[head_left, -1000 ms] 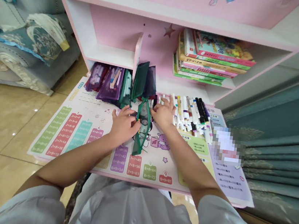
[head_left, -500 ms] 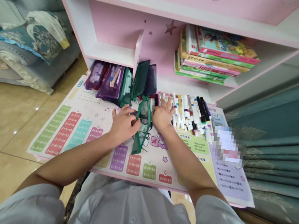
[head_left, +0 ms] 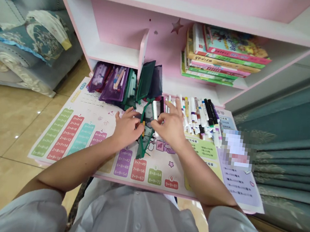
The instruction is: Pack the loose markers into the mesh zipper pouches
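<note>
- Currently, a white marker [head_left: 155, 110] is pinched by the right hand [head_left: 172, 127], thumb near forefinger, at the green pouch [head_left: 146, 136].
- The pouch's left edge is held by the left hand [head_left: 126, 127], fingertips nearly closed.

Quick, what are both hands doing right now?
Left hand: closed, pinching the edge of the green mesh pouch.
Right hand: closed, holding a white marker between thumb and finger.

Books [head_left: 222, 60] on a shelf [head_left: 193, 88], teal curtain [head_left: 287, 148]
</note>
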Available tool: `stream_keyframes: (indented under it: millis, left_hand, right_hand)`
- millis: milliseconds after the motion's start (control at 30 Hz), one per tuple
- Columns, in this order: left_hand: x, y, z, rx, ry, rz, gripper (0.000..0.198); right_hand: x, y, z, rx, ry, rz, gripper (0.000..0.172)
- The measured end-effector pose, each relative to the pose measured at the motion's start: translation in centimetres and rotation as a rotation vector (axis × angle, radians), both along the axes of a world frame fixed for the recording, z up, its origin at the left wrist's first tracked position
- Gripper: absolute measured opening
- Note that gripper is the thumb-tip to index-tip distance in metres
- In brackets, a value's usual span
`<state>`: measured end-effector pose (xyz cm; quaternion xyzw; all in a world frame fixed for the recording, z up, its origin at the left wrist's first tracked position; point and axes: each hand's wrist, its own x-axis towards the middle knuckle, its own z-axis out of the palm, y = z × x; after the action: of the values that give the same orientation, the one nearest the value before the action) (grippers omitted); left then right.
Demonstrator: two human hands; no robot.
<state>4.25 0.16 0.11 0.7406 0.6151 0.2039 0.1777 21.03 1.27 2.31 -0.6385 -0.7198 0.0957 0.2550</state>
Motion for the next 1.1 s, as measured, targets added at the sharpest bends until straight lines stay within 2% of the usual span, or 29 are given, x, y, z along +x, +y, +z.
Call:
stream_keyframes:
  millis: [133,367,633,767,833,967,1033,1100]
  left_hand:
    - [-0.1,0.1,-0.1,0.011,-0.001,-0.003,0.026]
    - [-0.1,0.1,-0.5,0.017,0.01,-0.018,0.027]
    - [-0.1,0.2,-0.5,0.012,0.016,-0.009,0.025]
    - [-0.1,0.2,-0.3,0.003,0.015,-0.012,0.026]
    - [-0.1,0.2,-0.3,0.005,0.011,-0.014,0.027]
    - [-0.1,0.1,-0.3,0.004,0.004,-0.012,0.028]
    - [-0.1,0.1,-0.3,0.001,-0.002,-0.015,0.028]
    - [0.0,0.0,-0.3,-0.006,-0.005,-0.017,0.029]
  right_hand:
    - [-1.6,-1.1,-0.4,-0.134,-0.067,0.076,0.021]
    - [-2.4,0.0,-2.4,-0.283,-0.166,0.082,0.025]
    - [-2.4,0.1,-3.2,-0.286,-0.197,0.095,0.026]
    - [-1.8,0.6,-3.2,-0.226,-0.112,0.097,0.026]
    - [-1.0,1.3,-3.2,-0.126,-0.023,0.045,0.024]
    - [1.2,3.4,-3.5,0.087,0.044,-0.177,0.021]
    - [2.1,4.4,-4.1,0.078,-0.007,-0.252,0.019]
    - [2.6,5.0,-5.0,0.035,-0.072,-0.269,0.021]
